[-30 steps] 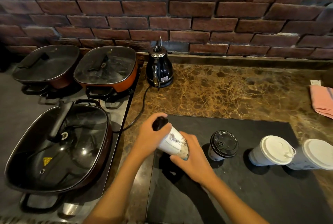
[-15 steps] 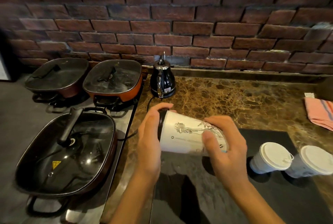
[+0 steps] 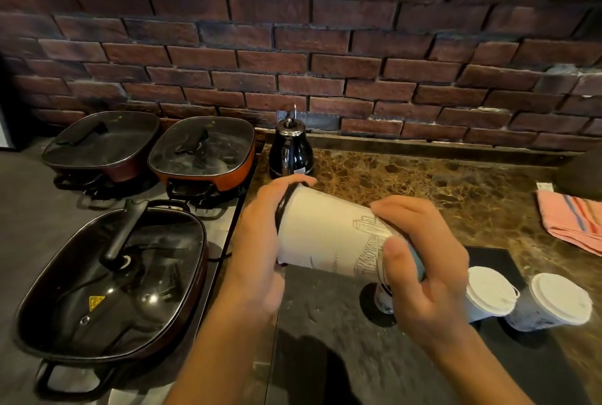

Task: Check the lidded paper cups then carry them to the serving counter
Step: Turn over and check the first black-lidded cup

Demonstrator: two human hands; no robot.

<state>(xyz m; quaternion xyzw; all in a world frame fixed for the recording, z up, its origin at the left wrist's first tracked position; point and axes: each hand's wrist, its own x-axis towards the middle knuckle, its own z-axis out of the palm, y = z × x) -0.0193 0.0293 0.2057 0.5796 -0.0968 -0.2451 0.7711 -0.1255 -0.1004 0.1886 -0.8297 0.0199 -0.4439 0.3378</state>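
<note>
Glass-lidded dark oval electric pan (image 3: 110, 281) sits at our eight o'clock, two more lidded pans behind it at ten. Black gooseneck kettle (image 3: 291, 152) stands at twelve, against the brick wall.

Centre: we hold the white paper cup with a black lid and a line drawing (image 3: 329, 235) on its side, off the surface, lid end toward nine o'clock. Left hand (image 3: 260, 251) is cupped over the lid end, fingers wrapped round the rim. Right hand (image 3: 420, 271) is clasped round the base end, thumb across the print. Both hands grip this one cup.

Below the right hand, a second cup (image 3: 384, 298) is mostly hidden. At four o'clock, two white-lidded paper cups (image 3: 527, 298) stand upright, just beside each other, on the black mat (image 3: 342, 339). A pink striped cloth (image 3: 573, 225) lies at three.

Risks, as we judge them: the cup is horizontal, so a loosely seated lid could leak or pop under left-hand pressure; squeezing the paper wall could force liquid out; lowering the right hand blind could tip the hidden cup.
</note>
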